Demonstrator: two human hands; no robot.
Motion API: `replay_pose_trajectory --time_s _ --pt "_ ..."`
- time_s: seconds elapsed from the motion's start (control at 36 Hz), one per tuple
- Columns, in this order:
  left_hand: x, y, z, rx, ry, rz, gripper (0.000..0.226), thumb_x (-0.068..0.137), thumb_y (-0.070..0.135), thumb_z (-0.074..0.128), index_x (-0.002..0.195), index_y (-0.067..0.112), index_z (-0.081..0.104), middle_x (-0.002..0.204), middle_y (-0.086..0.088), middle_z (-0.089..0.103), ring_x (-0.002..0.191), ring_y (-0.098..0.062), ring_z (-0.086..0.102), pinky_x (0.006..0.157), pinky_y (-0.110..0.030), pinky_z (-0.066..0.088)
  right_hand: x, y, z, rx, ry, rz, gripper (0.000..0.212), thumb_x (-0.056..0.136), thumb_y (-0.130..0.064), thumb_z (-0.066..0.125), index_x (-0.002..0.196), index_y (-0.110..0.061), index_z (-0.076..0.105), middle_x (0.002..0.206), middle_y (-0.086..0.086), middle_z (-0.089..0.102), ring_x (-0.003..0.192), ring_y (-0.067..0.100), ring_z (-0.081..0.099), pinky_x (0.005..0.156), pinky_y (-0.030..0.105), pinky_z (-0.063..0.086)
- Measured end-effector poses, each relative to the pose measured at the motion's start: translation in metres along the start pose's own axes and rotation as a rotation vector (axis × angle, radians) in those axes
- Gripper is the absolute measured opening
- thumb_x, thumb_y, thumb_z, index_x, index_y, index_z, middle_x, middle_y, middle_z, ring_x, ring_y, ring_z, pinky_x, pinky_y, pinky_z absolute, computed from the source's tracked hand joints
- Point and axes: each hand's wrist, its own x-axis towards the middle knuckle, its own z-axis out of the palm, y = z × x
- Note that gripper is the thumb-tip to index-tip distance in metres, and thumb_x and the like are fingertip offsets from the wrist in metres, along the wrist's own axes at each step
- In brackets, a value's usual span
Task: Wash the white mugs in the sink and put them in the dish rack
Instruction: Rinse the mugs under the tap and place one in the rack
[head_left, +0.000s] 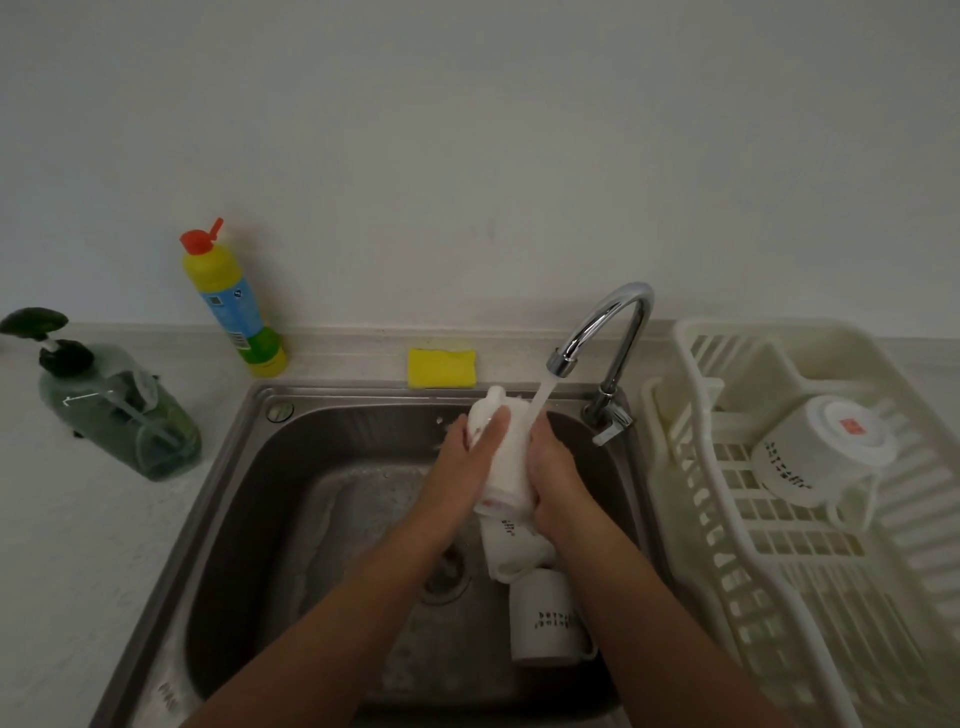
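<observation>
fingers (491, 436) of left hand (457, 467), right hand (556, 478) around white mug (511, 462)

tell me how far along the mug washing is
Done: one white mug sits upside down in the dish rack. In hand: the left hand and right hand hold a second mug under the running faucet. Left: two more mugs lie in the sink, still to wash.

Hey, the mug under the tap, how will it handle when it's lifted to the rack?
Probably slippery: tap water runs over the mug, gripped by left hand and right hand. Likely stiff and breakable; it looks like glazed ceramic. Laid sideways, its round body might roll.
</observation>
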Motion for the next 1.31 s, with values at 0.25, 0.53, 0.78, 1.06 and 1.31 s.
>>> replay_pose_trajectory --time_s 0.25,0.53,0.78,1.06,1.31 --pt "0.006 0.005 -0.001 -0.401 0.012 -0.154 0.04 0.092 0.046 0.063 0.115 0.013 0.067 0.108 -0.014 0.074 0.103 -0.034 0.07 0.098 -0.054 0.052 0.006 0.002 -0.011 0.36 -0.145 0.006 0.068 0.088 -0.071 0.043 0.119 -0.015 0.066 0.106 0.013 0.073 0.099 0.036 0.068 0.094 0.057 0.05" --pt "0.013 -0.003 -0.004 0.045 0.243 0.1 0.087 0.072 0.067 0.065 0.144 0.029 0.035 0.144 -0.004 0.041 0.117 -0.019 0.057 0.101 -0.045 0.05 0.006 0.008 -0.011 0.487 -0.333 0.063 0.096 0.054 -0.075 0.073 0.127 -0.013 0.062 0.121 0.019 0.066 0.113 0.04 0.062 0.1 0.061 0.044" --pt "0.01 0.002 0.006 0.169 0.056 0.134 0.076 0.08 0.066 0.065 0.139 0.027 0.036 0.128 0.002 0.052 0.105 -0.014 0.061 0.077 -0.028 0.054 0.004 -0.005 -0.006 -0.023 0.031 -0.157 0.065 0.089 -0.061 0.053 0.131 -0.013 0.04 0.111 0.007 0.06 0.094 0.026 0.063 0.083 0.044 0.055" --pt "0.005 0.014 -0.001 -0.384 -0.108 -0.251 0.057 0.082 0.049 0.071 0.128 0.02 0.052 0.118 -0.013 0.068 0.098 -0.032 0.07 0.076 -0.058 0.059 -0.003 -0.018 -0.014 -0.09 0.018 -0.257 0.059 0.093 -0.062 0.045 0.127 -0.014 0.047 0.109 0.005 0.061 0.089 0.02 0.063 0.072 0.034 0.054" --pt "0.009 0.005 -0.012 -0.384 -0.248 -0.436 0.069 0.082 0.072 0.057 0.125 0.019 0.061 0.117 -0.021 0.069 0.106 -0.04 0.068 0.091 -0.067 0.049 -0.004 -0.009 -0.018 0.049 -0.187 -0.096 0.109 0.039 -0.056 0.089 0.133 -0.024 0.045 0.118 0.013 0.064 0.095 0.036 0.069 0.075 0.06 0.057"
